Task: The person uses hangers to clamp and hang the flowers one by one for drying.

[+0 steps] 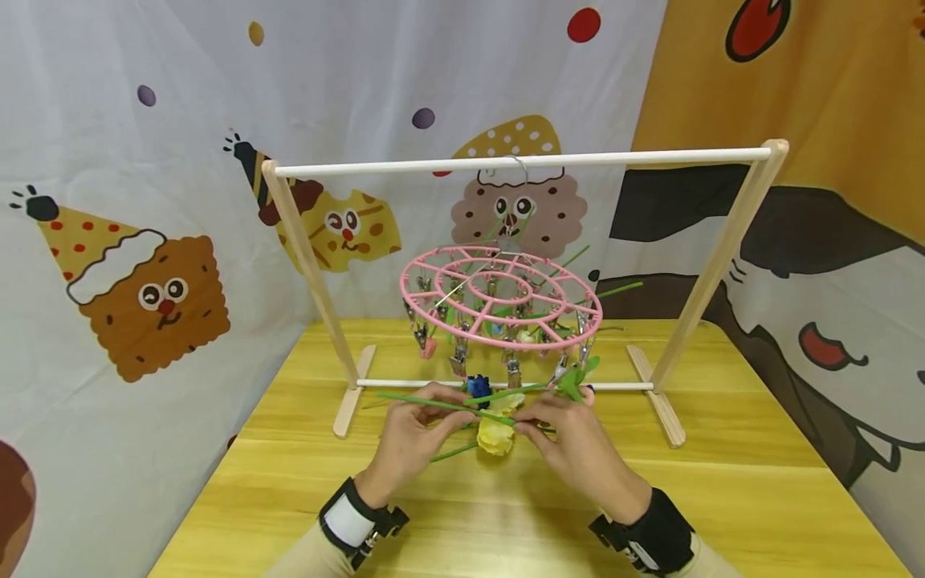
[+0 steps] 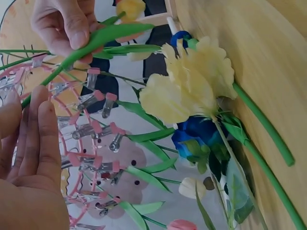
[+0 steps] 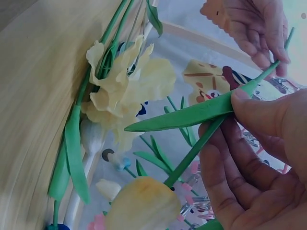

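Observation:
Both hands hold one artificial tulip, its pale yellow-orange head [image 3: 144,203] showing large in the right wrist view. Around the stem near a long green leaf [image 3: 187,112], the thumb and fingers of my right hand [image 1: 574,437] pinch it. My left hand [image 1: 415,429] pinches the thinner stem end between thumb and fingertips, its other fingers stretched out. Just beyond the hands, pale yellow ruffled flowers [image 2: 192,81] and a blue flower [image 1: 478,389] lie on the table, with green stems around them.
A pink round clip hanger [image 1: 502,297] hangs from the white bar [image 1: 405,167] of a wooden stand [image 1: 730,241]. Its metal clips [image 2: 91,100] hold several flowers head down. The wooden table [image 1: 289,498] meets a printed cloth backdrop [image 1: 347,80].

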Motion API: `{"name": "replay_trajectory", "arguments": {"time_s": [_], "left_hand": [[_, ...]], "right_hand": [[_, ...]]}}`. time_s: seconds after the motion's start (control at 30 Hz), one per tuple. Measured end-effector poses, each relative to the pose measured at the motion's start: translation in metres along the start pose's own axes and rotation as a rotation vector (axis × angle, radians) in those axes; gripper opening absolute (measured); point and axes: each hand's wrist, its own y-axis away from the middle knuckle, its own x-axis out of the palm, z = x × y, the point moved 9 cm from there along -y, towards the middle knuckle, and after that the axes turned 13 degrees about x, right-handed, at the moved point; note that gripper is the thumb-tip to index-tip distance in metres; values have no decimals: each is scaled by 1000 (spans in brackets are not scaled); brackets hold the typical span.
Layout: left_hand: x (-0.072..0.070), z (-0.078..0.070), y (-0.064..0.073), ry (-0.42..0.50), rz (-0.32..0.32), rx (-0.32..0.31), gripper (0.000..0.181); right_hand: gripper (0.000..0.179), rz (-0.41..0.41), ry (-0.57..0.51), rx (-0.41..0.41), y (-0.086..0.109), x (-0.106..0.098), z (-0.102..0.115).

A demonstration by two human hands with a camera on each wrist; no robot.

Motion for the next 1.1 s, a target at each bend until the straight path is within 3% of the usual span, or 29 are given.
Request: {"name": "replay_trajectory", "arguments": {"time_s": [0.3, 0.73, 0.93, 1.1], "left_hand": [[-3, -8, -6, 17, -27, 58, 14], [-9, -14, -14, -40, -55, 75, 16], [-9, -17, -17, -51, -59, 97, 17], [-10, -20, -19, -56, -64, 102, 16]], "right_hand": [[22, 33, -40, 36, -1, 5, 3], [37, -186, -49, -25, 8, -20, 34], [44, -221, -56, -8, 8, -24, 40], [37, -232, -77, -7, 7, -26, 43]]}}
